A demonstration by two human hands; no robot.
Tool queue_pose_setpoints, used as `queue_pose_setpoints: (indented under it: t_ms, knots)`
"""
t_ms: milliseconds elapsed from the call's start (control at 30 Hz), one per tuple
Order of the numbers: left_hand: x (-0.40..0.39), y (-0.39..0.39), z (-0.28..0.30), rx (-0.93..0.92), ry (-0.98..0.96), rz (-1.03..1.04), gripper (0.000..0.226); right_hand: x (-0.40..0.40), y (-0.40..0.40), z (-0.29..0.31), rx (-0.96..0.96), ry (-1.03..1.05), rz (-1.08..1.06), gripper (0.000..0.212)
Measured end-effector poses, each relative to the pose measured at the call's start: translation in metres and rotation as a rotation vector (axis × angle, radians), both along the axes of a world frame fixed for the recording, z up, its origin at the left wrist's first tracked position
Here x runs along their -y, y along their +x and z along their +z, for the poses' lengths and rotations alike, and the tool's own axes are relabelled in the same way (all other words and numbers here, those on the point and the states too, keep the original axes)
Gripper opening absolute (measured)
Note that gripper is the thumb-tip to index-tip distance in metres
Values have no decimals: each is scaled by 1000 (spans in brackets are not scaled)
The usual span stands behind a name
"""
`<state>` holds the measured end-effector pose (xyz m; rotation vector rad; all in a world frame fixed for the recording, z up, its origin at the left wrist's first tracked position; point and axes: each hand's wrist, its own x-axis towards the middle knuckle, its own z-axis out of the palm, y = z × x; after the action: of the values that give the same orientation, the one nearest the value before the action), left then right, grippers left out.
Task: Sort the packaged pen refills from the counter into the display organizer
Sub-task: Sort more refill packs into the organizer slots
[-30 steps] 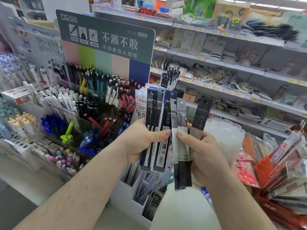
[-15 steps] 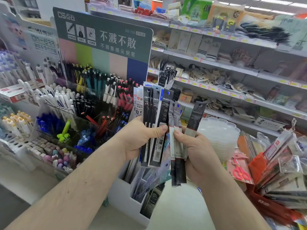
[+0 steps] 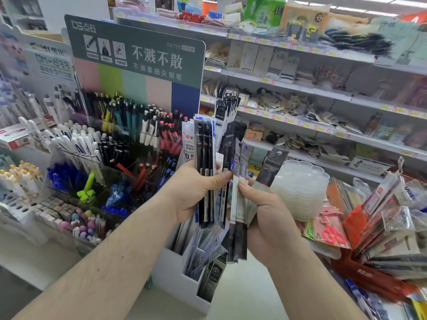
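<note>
My left hand is gripping a fanned bunch of packaged pen refills, thumb pressing across their fronts. My right hand is pinching 3 more refill packs upright just beside that bunch. Both bunches are hovering above the white display organizer, which is standing at the counter's front edge.
</note>
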<state>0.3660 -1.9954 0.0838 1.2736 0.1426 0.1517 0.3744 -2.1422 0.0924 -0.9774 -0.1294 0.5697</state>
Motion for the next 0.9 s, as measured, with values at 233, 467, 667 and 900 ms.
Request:
queue_pose_setpoints:
  t_ms: [233,467,667,900]
  knots:
    - [0,-3,1,14,26,-25,53,-2,-8,5,-82,115,23,22]
    - [-2,-7,2,-9,52,-17,33,5,2,8,-40,102,-9,30]
    - [-1,-10,4,-48,2,11,34,5,11,13,90,-51,-231,21]
    - [-1,-14,6,-6,12,-46,46,-18,16,8,181,-274,-406,14]
